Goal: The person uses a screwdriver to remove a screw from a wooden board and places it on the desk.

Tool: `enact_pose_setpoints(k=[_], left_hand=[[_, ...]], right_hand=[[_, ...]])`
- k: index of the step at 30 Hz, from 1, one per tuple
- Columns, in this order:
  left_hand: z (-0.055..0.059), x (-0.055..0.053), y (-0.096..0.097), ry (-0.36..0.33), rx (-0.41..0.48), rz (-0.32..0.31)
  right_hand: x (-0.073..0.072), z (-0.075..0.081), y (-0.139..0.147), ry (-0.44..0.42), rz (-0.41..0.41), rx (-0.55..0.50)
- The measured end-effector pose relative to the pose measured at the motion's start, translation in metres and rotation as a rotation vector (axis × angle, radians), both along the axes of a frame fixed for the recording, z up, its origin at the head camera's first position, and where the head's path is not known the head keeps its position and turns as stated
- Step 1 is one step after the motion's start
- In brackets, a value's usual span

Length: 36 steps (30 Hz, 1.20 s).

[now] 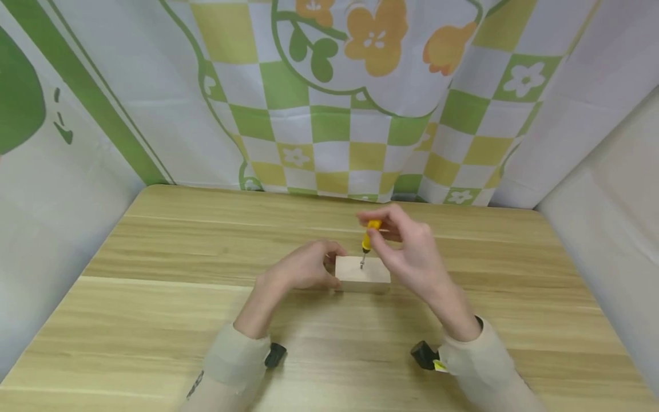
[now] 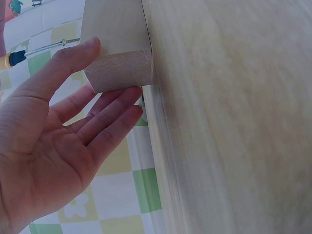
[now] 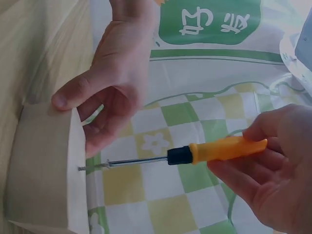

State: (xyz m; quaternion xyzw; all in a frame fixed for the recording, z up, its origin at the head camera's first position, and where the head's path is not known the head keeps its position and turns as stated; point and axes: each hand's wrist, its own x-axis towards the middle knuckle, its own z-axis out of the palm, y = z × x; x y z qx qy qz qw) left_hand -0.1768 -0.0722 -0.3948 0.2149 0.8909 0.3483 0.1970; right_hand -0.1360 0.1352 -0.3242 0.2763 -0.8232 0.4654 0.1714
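A pale wooden block (image 1: 360, 274) lies on the table, and my left hand (image 1: 306, 266) grips its left end, thumb on the near side and fingers round the far side. From the block's top face stands a screw (image 3: 92, 167), its tip in the wood and much of its thread showing. My right hand (image 1: 412, 252) pinches the yellow handle of a screwdriver (image 3: 214, 150) between thumb and fingers above the block. The screwdriver's shaft meets the screw's head, nearly in line with it. In the left wrist view the left thumb (image 2: 78, 56) presses near the block's edge.
The wood-grain table (image 1: 170, 309) extends around both hands. A curtain (image 1: 329, 131) with green and yellow checks hangs along its back edge, with pale cloth at both sides. Dark wrist cameras (image 1: 424, 355) sit at the pale cuffs.
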Motion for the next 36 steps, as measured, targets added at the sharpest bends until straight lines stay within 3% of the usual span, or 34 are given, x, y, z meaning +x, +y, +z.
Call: enact_pose_setpoints(k=[4,14,26,36], left_hand=[[-0.0014,0.0000,0.0004,0.001,-0.004,-0.011],[-0.0016,0.0006,0.0000,-0.002,-0.004,-0.009],[-0.0006,0.0001,-0.0002,-0.021,0.021,0.004],[-0.0005,0.0002,0.0007,-0.036,0.032,0.009]], right_hand=[[-0.0003,-0.0045,-0.0017,0.001,-0.080,-0.051],[-0.0010,-0.0091,-0.0046,0.152,-0.200,-0.021],[-0.0016,-0.0061,-0.0023,0.120,-0.071,-0.123],[0.0017,-0.0031,-0.0036,0.027,-0.005,-0.085]])
